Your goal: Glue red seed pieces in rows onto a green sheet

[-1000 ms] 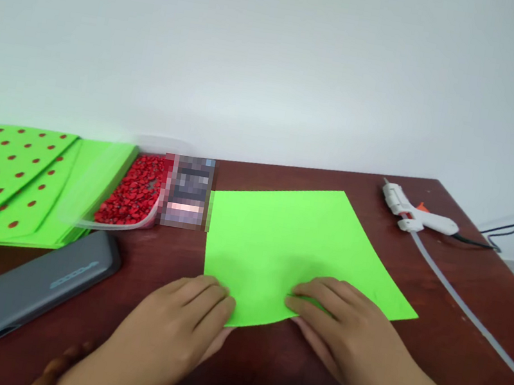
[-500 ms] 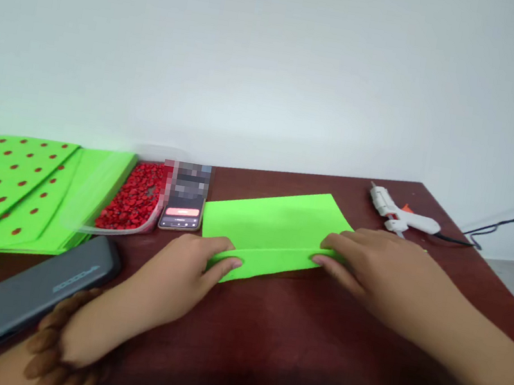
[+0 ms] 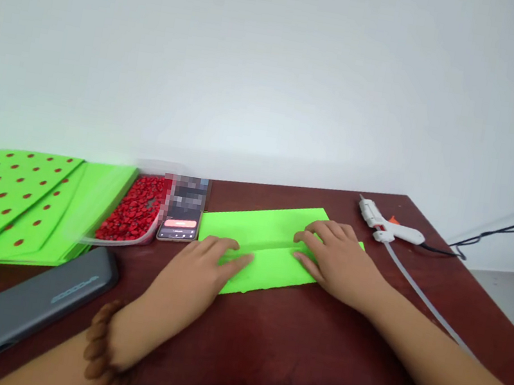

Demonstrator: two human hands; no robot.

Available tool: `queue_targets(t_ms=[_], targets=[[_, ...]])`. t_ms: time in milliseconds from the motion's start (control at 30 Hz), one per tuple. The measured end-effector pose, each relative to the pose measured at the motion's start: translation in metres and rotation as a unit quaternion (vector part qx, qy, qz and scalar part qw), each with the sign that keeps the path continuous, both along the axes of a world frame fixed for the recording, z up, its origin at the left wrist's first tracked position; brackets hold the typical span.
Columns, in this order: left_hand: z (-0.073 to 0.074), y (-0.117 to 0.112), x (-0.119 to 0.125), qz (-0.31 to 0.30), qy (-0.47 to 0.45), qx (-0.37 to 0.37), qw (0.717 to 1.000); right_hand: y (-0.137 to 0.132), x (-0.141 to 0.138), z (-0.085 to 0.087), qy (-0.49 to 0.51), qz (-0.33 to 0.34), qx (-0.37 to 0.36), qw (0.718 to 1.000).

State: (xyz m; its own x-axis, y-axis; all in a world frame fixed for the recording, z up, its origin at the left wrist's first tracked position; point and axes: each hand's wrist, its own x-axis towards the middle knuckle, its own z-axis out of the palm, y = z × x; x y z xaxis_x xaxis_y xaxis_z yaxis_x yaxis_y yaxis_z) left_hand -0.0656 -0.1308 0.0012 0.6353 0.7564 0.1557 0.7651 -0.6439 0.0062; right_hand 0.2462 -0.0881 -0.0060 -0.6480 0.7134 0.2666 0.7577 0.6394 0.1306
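A bright green sheet (image 3: 270, 261), of paper or thin foam, lies on the dark red-brown table (image 3: 243, 340) with a crease running across its middle. My left hand (image 3: 206, 269) rests on the sheet's left part, thumb and fingers apart. On the right part lies my right hand (image 3: 337, 257), its fingers spread over the crease. Neither hand pinches the sheet. A beaded bracelet (image 3: 100, 350) circles my left wrist.
A glue gun (image 3: 391, 227) with a white glue stick (image 3: 421, 293) lies at right. At left are a phone (image 3: 180, 222), a clear tub (image 3: 153, 234) of red pieces, red-dotted green sheets (image 3: 3, 194) and a grey power bank (image 3: 31, 306).
Both hands have let go of the raised fold and now lie on the sheet. The fold has flattened to a crease. The view has shifted slightly, and the glue stick shows.
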Motion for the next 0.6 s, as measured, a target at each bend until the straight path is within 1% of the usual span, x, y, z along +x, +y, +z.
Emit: queue_targets(t_ms=[67,100,167,233,300,367,433,500,533,600], targets=[[-0.002,-0.005,0.001,-0.062,0.042,0.062,0.995,-0.004,-0.002,-0.003,0.019,0.026,0.051,0.998],[-0.002,-0.007,0.002,-0.082,0.056,0.07,0.993,-0.007,-0.002,-0.004,0.027,0.05,0.066,0.996],[-0.002,-0.012,0.006,-0.097,0.072,0.054,0.991,-0.015,-0.002,-0.005,0.038,0.096,0.069,0.992],[-0.002,-0.016,0.011,-0.082,0.075,0.019,0.994,-0.022,-0.002,-0.008,0.038,0.117,0.039,0.992],[-0.003,-0.02,0.018,-0.05,0.075,-0.003,0.996,-0.026,-0.002,-0.014,0.022,0.111,0.0,0.994],[-0.004,-0.022,0.026,-0.024,0.094,0.0,0.995,-0.024,-0.003,-0.021,-0.001,0.103,-0.026,0.994],[-0.005,-0.02,0.032,-0.017,0.129,0.018,0.991,-0.019,-0.004,-0.023,-0.014,0.103,-0.042,0.994],[-0.003,-0.015,0.036,-0.021,0.154,0.025,0.988,-0.013,-0.005,-0.018,-0.012,0.107,-0.068,0.992],[0.0,-0.012,0.037,-0.023,0.157,0.018,0.987,-0.011,-0.006,-0.013,-0.008,0.107,-0.088,0.99],[0.008,-0.005,0.037,-0.02,0.138,-0.021,0.99,-0.009,-0.007,0.004,0.001,0.095,-0.144,0.985]])
